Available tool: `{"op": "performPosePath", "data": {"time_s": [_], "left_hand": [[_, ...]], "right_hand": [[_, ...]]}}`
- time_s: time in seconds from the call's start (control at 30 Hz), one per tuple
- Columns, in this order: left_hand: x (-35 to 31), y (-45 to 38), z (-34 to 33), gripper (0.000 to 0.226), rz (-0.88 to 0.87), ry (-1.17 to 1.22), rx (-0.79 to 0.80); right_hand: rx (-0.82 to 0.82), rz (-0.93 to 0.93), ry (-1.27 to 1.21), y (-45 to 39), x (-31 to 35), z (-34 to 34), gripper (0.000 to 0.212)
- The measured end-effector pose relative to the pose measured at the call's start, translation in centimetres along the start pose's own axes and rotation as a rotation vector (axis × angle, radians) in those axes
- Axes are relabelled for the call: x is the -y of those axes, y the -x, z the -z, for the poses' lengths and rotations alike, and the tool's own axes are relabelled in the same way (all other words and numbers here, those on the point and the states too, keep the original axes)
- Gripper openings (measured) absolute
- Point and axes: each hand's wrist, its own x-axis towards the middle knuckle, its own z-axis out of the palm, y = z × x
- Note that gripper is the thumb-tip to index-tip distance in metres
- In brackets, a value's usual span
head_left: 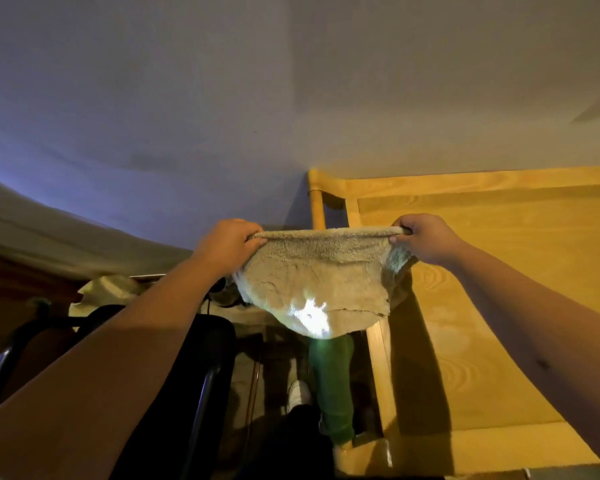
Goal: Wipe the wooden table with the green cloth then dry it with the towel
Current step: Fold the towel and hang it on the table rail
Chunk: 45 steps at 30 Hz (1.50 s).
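Observation:
A beige fluffy towel hangs stretched in the air between my two hands. My left hand pinches its upper left corner and my right hand pinches its upper right corner. The towel's lower edge sags down with a bright light patch on it. It is held over the left edge of the light wooden table, whose raised rim runs along the back and left side. A green cloth hangs down below the towel, beside the table's left edge.
A black chair with metal tubes stands at the lower left. A plain wall fills the top of the view. A white shoe rests on the floor below. A pale bundle lies behind the chair.

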Motion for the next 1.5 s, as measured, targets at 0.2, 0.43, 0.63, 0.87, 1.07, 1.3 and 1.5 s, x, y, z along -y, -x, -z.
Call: {"op": "performPosePath", "data": {"time_s": [0.2,0.43,0.63,0.87,1.07,1.3,1.5], "left_hand": [[2.0,-5.3,-2.5,0.021,0.134,0.048,0.036],[3.1,-5.6,-6.3,0.021,0.222,0.135,0.074],[-2.2,-3.2,-10.6,0.068,0.445,0.582,0.229],[-6.1,-5.1,-12.9,0.056,0.372,1.416,0.237],[-6.0,-7.8,-12.8,0.057,0.439,1.254,0.186],[-7.3,-6.9,-13.0,0.061,0.521,1.328,0.215],[-7.5,-3.0,-13.7,0.066,0.534,1.258,0.286]], "right_hand": [[-0.065,-0.052,0.116,-6.5,-0.9,-3.0,0.016],[-0.233,-0.174,0.090,-7.8,-0.8,-6.5,0.022],[-0.295,-0.059,-0.067,-2.6,3.5,-12.6,0.071],[-0.120,-0.177,-0.271,-4.9,5.6,-17.0,0.073],[-0.022,-0.150,-0.354,-5.4,5.5,-17.0,0.075],[0.115,-0.173,-1.151,-5.1,5.8,-16.6,0.044],[0.341,-0.350,-1.261,-3.4,3.8,-17.1,0.058]]}}
